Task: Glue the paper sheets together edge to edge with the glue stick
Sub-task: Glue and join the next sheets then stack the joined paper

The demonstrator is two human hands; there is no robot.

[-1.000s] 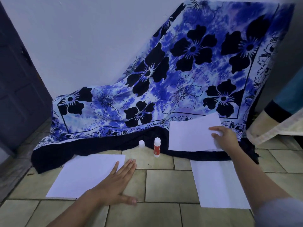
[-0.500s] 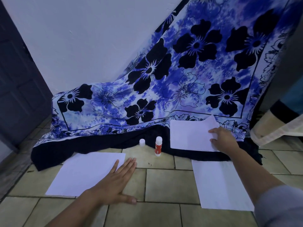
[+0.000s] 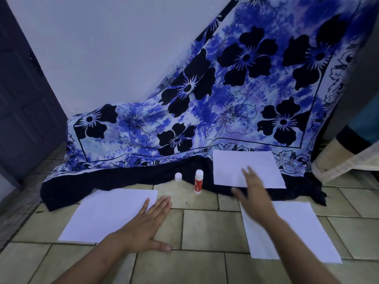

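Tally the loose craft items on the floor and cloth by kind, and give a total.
White rectangular paper sheets: 3 (left, back, right)
Red-and-white plastic glue stick, upright: 1
Small white plastic cap: 1
Total: 5

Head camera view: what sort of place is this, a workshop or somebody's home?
Probably a room in a home, with the work done at floor level: a tiled floor, a blue flowered cloth draped against a plain wall, and a dark panelled door at the left.
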